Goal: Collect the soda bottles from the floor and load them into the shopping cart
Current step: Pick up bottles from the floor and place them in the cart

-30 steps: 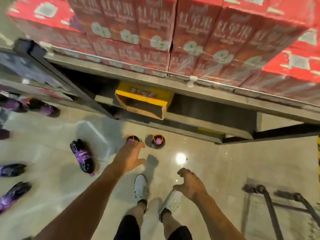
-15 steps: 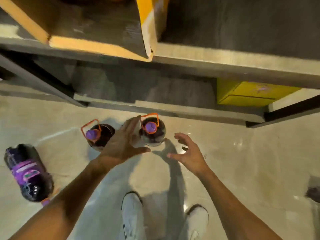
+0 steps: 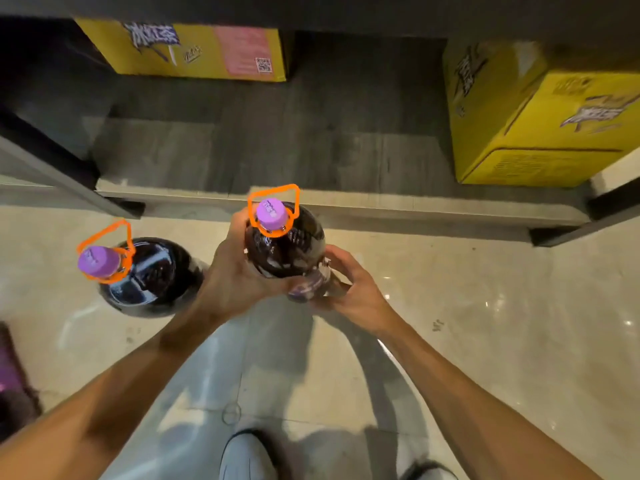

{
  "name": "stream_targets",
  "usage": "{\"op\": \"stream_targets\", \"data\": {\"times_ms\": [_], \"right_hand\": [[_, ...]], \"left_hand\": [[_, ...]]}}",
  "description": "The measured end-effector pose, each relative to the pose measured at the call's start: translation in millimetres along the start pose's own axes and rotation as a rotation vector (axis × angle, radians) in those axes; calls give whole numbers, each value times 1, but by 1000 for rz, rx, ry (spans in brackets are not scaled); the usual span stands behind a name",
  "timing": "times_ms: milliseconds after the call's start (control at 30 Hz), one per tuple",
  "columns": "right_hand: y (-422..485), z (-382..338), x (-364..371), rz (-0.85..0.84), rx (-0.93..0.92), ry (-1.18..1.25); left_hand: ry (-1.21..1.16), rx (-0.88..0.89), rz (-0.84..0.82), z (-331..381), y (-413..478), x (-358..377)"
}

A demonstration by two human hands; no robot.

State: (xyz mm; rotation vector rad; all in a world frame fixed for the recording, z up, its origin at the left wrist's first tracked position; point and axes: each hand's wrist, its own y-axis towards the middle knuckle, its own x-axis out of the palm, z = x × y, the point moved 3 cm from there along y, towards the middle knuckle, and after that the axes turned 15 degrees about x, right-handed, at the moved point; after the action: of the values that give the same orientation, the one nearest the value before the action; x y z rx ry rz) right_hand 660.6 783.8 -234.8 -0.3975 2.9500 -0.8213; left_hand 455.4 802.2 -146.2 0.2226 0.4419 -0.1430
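Glossy beige tile floor (image 3: 485, 323) runs up to a low grey shelf (image 3: 277, 150), matt and wood-grained, set under a dark rack. At the far left edge lies a dark shape (image 3: 10, 382) with a purple band. It may be another bottle on its side, but it is too cropped to be sure.

Beside it a standing bottle (image 3: 149, 278) rests upright on the tile, just in front of the shelf lip. Its clear plastic is round-shouldered, shiny and full of near-black soda, and it has a ribbed purple cap (image 3: 98, 261). It is within easy reach, probably the next one to collect.

The left hand (image 3: 232, 282) grips the held bottle (image 3: 284, 251) high on its shoulder, fingers curled round the far side and thumb in front. An orange loop (image 3: 273, 233) rings the neck under the cap, as on its neighbour, yet the person takes the body rather than the thin handle, likely for a surer hold on a heavy, slick load. The bottle leans with its cap toward the shelf and appears to be coming off the floor. The right hand (image 3: 353, 292) clasps the lower side at the purple label (image 3: 308, 285), fingers bent round it, sharing the weight.

Back on the shelf sit a yellow carton (image 3: 194, 53) and, far right, a second carton (image 3: 540, 133), both printed card with sharp edges.

No cart is in view, so loading is yet to come.
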Motion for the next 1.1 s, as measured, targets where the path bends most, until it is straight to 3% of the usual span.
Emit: {"op": "stream_targets", "data": {"times_ms": [200, 300, 467, 733, 1100], "right_hand": [[18, 11, 10, -73, -54, 74], [17, 7, 11, -5, -106, 142], [-35, -48, -8, 69, 32, 189], [-252, -248, -33, 167, 174, 128], [-558, -521, -98, 430, 149, 214]], "left_hand": [[-8, -32, 81, 7, 8, 0], [-8, 12, 43, 20, 16, -3], [-73, 0, 25, 82, 29, -14], [-141, -120, -131, 348, 49, -71], [-330, -23, -435, 732, 103, -120]]}}
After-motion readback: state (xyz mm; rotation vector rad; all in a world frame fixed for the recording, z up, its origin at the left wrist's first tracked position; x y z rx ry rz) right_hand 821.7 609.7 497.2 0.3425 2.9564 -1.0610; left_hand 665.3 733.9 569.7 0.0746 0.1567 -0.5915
